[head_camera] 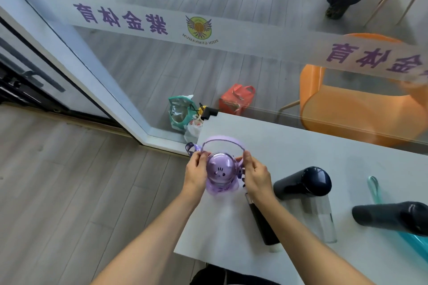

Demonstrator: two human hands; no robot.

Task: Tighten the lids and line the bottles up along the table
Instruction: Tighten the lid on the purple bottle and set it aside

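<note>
A purple see-through bottle (221, 174) with a domed lid and a cartoon face stands upright near the left end of the white table (301, 150). My left hand (196, 174) and my right hand (256, 174) grip its lid from either side, fingers at the base of its raised purple handle (223, 142). To the right stand a dark navy bottle (305, 183) and a second dark bottle (391, 216). A slim black bottle (262, 224) and a clear bottle (326, 222) show beside them. A teal bottle (414, 244) sits at the far right, mostly hidden.
A glass wall with a printed band runs behind the table. Beyond it are an orange chair (347, 109), a red bag (236, 98) and a green bag (181, 111). A small black object (208, 112) lies at the table's far left corner. Wooden floor lies left.
</note>
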